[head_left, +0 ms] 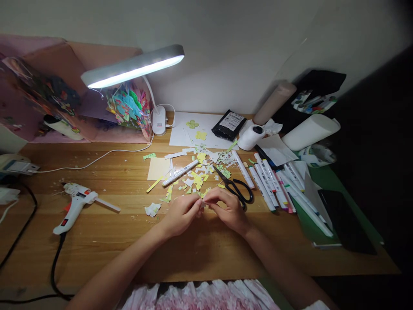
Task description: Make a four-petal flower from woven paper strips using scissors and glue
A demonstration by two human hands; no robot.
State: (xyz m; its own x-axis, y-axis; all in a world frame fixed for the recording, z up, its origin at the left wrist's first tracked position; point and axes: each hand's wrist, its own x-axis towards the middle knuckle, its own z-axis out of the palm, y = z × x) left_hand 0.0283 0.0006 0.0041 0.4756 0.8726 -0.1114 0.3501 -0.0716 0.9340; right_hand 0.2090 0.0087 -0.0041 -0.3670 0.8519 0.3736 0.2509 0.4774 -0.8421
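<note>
Above the table's front half, my left hand [183,214] and my right hand [228,208] meet fingertip to fingertip. Both are closed in a pinch on a small pale piece of paper [203,204], mostly covered by the fingers. Black-handled scissors [237,188] lie just beyond my right hand, blades pointing away to the left. Yellow, green and white paper scraps [198,178] are scattered ahead of both hands. Among them rests a capped white marker [180,173]. Two flower-shaped cutouts, one green [192,124] and one yellow [201,135], lie on a white sheet [177,137].
A glue gun [75,204] lies at left, its cord running off the front edge. Several markers [269,183], a dark phone-like slab [346,221] and a white thread spool [251,137] occupy the right. A lit lamp [135,66] overhangs the back beside a pink box [112,51].
</note>
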